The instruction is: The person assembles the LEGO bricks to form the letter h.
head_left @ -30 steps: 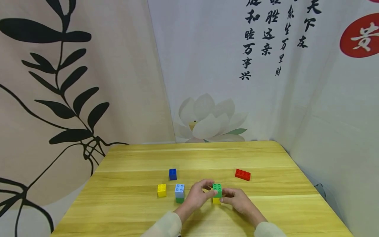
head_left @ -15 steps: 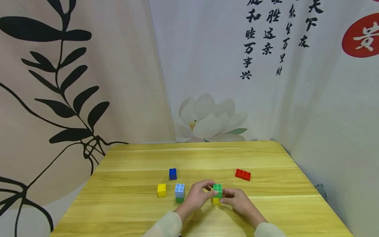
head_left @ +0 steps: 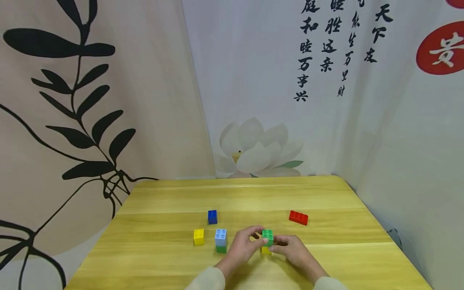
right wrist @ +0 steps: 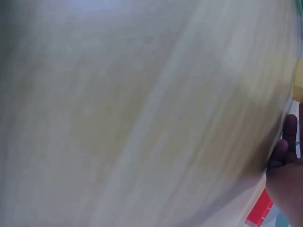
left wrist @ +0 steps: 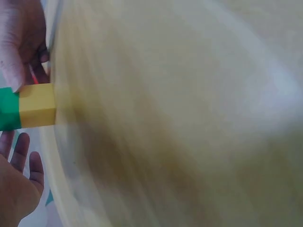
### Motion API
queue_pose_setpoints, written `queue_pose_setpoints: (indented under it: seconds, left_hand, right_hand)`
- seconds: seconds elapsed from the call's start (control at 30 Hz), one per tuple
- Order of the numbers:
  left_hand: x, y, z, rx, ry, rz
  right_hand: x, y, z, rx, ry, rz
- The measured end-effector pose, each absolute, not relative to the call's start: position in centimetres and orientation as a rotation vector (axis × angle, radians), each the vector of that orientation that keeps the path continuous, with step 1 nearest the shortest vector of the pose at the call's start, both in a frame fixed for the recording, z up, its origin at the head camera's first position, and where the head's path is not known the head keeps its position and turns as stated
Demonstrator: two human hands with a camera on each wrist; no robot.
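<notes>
A green brick (head_left: pixel 267 234) sits on top of a yellow brick (head_left: pixel 266 250) in the head view, stacked upright near the table's front. My left hand (head_left: pixel 243 245) pinches the green brick from the left, its thumb on the near side. From the right, my right hand (head_left: pixel 296 251) holds the stack, with its thumb by the seam between the two bricks. The left wrist view shows that thumb on the yellow brick (left wrist: pixel 38 105) beside the green one (left wrist: pixel 9 109). In the right wrist view the yellow brick (right wrist: pixel 298 82) shows only at the edge.
Left of the hands, a light blue brick (head_left: pixel 220 236) stands on a green brick (head_left: pixel 221 249). A single yellow brick (head_left: pixel 198 237) and a dark blue brick (head_left: pixel 212 217) lie nearby. Farther right on the wooden table (head_left: pixel 174 266) is a long red brick (head_left: pixel 298 218).
The head view has tilted up a little, so everything appears lower in it. Both hands keep the same hold on the green and yellow stack.
</notes>
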State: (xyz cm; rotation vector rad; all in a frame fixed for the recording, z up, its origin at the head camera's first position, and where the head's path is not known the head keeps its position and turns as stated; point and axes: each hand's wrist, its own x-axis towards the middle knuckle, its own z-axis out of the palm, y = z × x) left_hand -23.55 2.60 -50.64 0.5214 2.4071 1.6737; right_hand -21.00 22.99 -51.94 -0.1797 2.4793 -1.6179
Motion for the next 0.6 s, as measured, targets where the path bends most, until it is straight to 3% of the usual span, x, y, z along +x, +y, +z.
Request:
queue_pose_setpoints:
  seconds: [0.6]
  left_hand:
    - [-23.04,2.64,-50.89,0.551,2.41,1.701]
  right_hand:
    - [-20.78,22.68,-52.25,-0.218,2.543,-1.601]
